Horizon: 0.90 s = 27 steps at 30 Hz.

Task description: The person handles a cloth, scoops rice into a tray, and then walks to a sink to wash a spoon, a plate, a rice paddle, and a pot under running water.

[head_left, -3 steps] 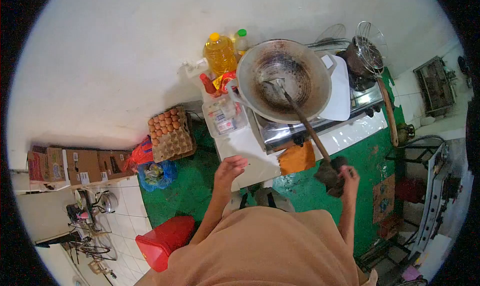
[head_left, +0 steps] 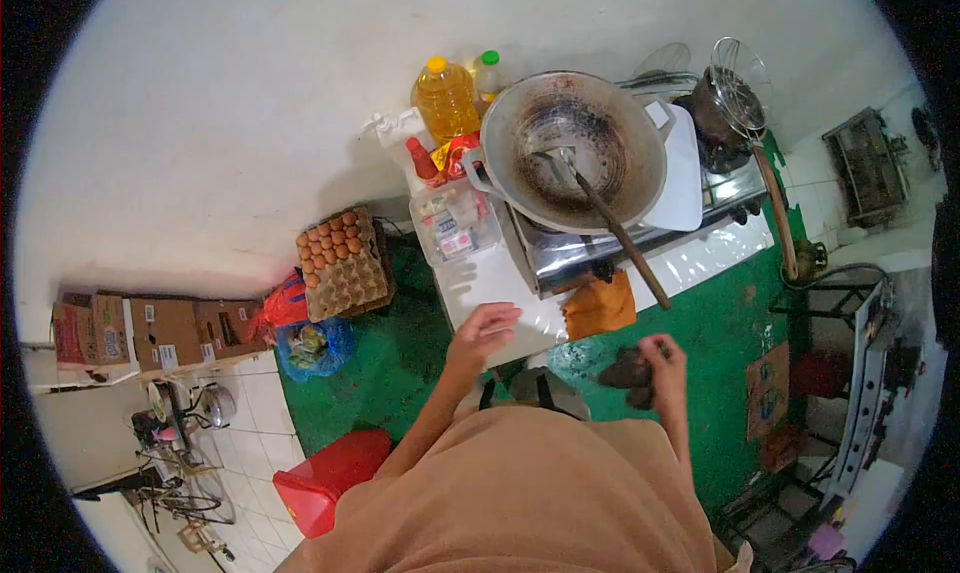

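A dark grey rag (head_left: 629, 370) hangs from my right hand (head_left: 664, 360), whose fingers are closed on it, in front of the table's front edge. Just above that hand, apart from it, is the end of the wooden-handled spatula (head_left: 625, 238). The spatula's metal blade rests inside a large scorched wok (head_left: 510, 163) on the stove. My left hand (head_left: 485, 335) is over the near edge of the white table, fingers stretched out and holding nothing. To its right, an orange cloth (head_left: 598, 308) lies at the table edge below the stove.
Left of the wok stand an oil bottle (head_left: 446, 103), a red sauce bottle (head_left: 422, 159) and a plastic container (head_left: 452, 228). A pot (head_left: 722, 123) with strainers stands on the stove's right side (head_left: 733, 185). Egg trays (head_left: 345, 285) and a red bin (head_left: 333, 481) are at left.
My right hand and the rag have shifted left, and the rag no longer overlaps the spatula handle's end. My left hand has moved slightly right and toward the table.
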Each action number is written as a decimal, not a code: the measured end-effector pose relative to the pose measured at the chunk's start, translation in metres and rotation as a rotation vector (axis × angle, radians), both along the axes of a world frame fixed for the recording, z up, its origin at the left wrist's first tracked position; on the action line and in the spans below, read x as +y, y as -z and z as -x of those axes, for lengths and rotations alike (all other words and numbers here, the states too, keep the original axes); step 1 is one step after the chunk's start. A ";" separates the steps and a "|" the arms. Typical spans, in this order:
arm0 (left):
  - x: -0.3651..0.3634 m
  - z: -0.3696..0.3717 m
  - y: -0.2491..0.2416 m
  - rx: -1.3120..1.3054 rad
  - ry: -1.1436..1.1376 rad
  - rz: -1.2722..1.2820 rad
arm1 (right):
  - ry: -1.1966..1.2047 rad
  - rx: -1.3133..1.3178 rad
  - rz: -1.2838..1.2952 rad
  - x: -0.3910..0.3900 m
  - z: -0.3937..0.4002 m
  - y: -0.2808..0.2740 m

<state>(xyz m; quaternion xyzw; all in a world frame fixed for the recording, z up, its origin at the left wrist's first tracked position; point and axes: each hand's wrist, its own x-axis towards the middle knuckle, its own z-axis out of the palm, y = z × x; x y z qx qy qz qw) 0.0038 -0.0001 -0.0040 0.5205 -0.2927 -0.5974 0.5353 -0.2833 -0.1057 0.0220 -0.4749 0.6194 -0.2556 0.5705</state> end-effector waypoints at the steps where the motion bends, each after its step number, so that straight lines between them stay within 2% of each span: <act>1: 0.007 0.007 -0.008 -0.028 0.097 0.013 | -0.076 -0.015 0.031 0.021 -0.016 -0.006; 4: 0.011 0.014 -0.028 -0.205 0.350 0.227 | -0.166 -0.150 0.199 0.045 -0.092 -0.044; 5: 0.011 0.011 -0.038 -0.289 0.429 0.328 | -0.162 -0.185 0.265 0.049 -0.110 -0.039; 6: 0.016 0.009 -0.050 -0.230 0.439 0.349 | -0.151 -0.232 0.255 0.056 -0.130 -0.048; 8: 0.031 0.000 -0.058 -0.284 0.357 0.249 | -0.140 -0.325 0.231 0.065 -0.167 -0.068; 11: 0.043 -0.042 -0.072 -0.376 0.236 0.167 | -0.196 -0.371 0.306 0.074 -0.203 -0.069; 12: 0.047 -0.051 -0.071 -0.417 0.124 0.194 | -0.205 -0.375 0.340 0.080 -0.213 -0.080; 14: 0.054 -0.076 -0.084 -0.390 0.124 0.165 | -0.207 -0.671 0.178 0.090 -0.228 -0.092; 17: 0.062 -0.096 -0.090 -0.499 0.083 0.292 | -0.268 -0.515 0.424 0.104 -0.246 -0.106; 19: 0.067 -0.104 -0.105 -0.577 0.025 0.308 | -0.289 -0.406 0.497 0.108 -0.250 -0.110; 21: 0.066 -0.117 -0.099 -0.481 -0.006 0.369 | -0.281 -0.209 0.517 0.109 -0.250 -0.113; 22: 0.067 -0.123 -0.099 -0.428 -0.020 0.391 | -0.222 -0.246 0.375 0.112 -0.249 -0.123; 24: 0.075 -0.133 -0.105 -0.366 0.027 0.372 | -0.201 -0.191 0.565 0.110 -0.248 -0.123; 26: 0.076 -0.146 -0.114 -0.367 0.069 0.376 | -0.229 -0.159 0.574 0.111 -0.244 -0.128; 27: 0.077 -0.149 -0.124 -0.365 -0.016 0.401 | -0.245 -0.146 0.577 0.111 -0.241 -0.132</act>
